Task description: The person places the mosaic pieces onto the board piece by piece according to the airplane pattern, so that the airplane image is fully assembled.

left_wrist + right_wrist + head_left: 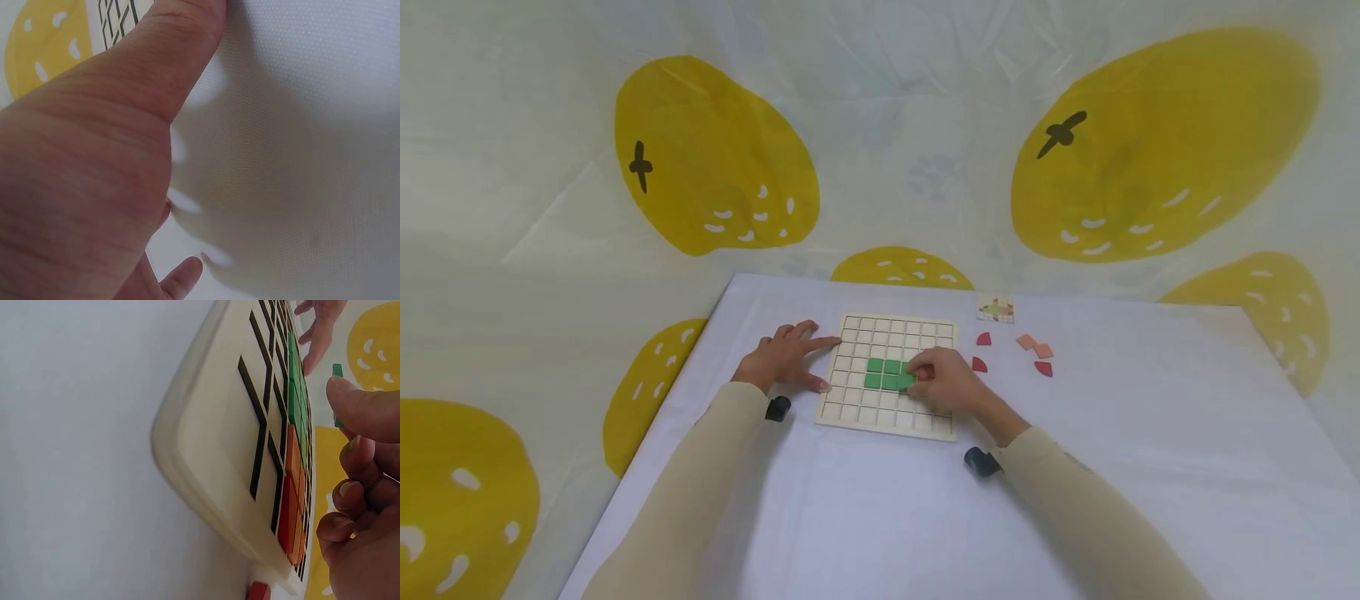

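Observation:
A pale wooden grid board point(850, 400) lies on the white table. Green square tiles point(876, 365) fill several cells at its middle. In the right wrist view, orange tiles point(293, 447) and a red tile point(287, 519) also sit on the board; the right hand covers that area in the head view. Between thumb and finger, my right hand point(946, 379) pinches a green tile point(337, 370), held just over the board. My left hand point(784, 358) is spread beside the left edge, its index finger and thumb touching the board.
Right of the board lie red quarter-round pieces point(983, 339) and orange squares point(1027, 342). A small pattern card point(996, 309) is at the table's back edge. Behind hangs a curtain point(880, 167) with yellow fruit prints. Dark wrist cameras point(980, 462) sit under both sleeves.

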### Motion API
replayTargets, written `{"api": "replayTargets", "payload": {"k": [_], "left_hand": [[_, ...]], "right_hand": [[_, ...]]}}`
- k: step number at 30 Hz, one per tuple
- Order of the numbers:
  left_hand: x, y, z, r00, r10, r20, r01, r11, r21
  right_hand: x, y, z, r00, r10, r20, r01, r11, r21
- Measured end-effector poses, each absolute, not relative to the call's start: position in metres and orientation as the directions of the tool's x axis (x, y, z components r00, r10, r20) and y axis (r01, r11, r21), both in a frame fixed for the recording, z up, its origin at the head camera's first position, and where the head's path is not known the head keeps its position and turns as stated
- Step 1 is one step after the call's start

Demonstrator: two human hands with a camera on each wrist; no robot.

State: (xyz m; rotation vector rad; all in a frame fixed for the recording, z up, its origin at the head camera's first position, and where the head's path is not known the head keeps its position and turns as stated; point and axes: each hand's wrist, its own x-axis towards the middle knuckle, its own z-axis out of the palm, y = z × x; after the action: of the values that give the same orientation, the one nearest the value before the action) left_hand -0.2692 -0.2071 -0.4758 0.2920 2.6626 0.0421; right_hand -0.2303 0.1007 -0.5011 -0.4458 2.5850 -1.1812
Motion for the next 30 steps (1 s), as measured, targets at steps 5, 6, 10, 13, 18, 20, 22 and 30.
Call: {"api": "replayTargets", "payload": {"k": [5, 6, 10, 13, 18, 20, 22, 30], "left_hand": [[-0.268, -0.207, -0.475, -0.875, 0.209, -0.437, 0.194, 0.978, 0.08], [-0.268, -0.207, -0.475, -0.875, 0.207, -0.437, 0.193, 0.978, 0.078], [-0.267, -0.205, -0.473, -0.877, 0.205, -0.435, 0.189, 0.979, 0.08], [-0.266, -0.204, -0.472, -0.876, 0.207, -0.435, 0.191, 0.978, 0.08], [-0.266, -0.204, -0.472, -0.873, 0.209, -0.44, 0.198, 0.978, 0.072], [-0.266, -0.204, -0.473, -0.872, 0.209, -0.442, 0.199, 0.978, 0.071], [-0.267, -0.205, -0.473, -0.873, 0.21, -0.441, 0.199, 0.977, 0.07], [-0.268, -0.207, -0.474, -0.869, 0.221, -0.443, 0.218, 0.974, 0.06]], "right_hand": [[-0.231, 0.093, -0.502, -0.911, -0.401, -0.094, -0.187, 0.605, -0.774], [-0.231, 0.092, -0.502, -0.912, -0.399, -0.097, -0.182, 0.605, -0.775], [-0.231, 0.086, -0.503, -0.917, -0.383, -0.113, -0.159, 0.608, -0.778], [-0.231, 0.083, -0.504, -0.918, -0.382, -0.102, -0.169, 0.612, -0.773], [-0.23, 0.077, -0.506, -0.92, -0.388, -0.062, -0.204, 0.607, -0.768], [-0.23, 0.075, -0.506, -0.92, -0.386, -0.06, -0.203, 0.604, -0.771], [-0.229, 0.072, -0.506, -0.921, -0.386, -0.062, -0.2, 0.604, -0.772], [-0.227, 0.061, -0.504, -0.925, -0.37, -0.089, -0.172, 0.617, -0.768]]}}
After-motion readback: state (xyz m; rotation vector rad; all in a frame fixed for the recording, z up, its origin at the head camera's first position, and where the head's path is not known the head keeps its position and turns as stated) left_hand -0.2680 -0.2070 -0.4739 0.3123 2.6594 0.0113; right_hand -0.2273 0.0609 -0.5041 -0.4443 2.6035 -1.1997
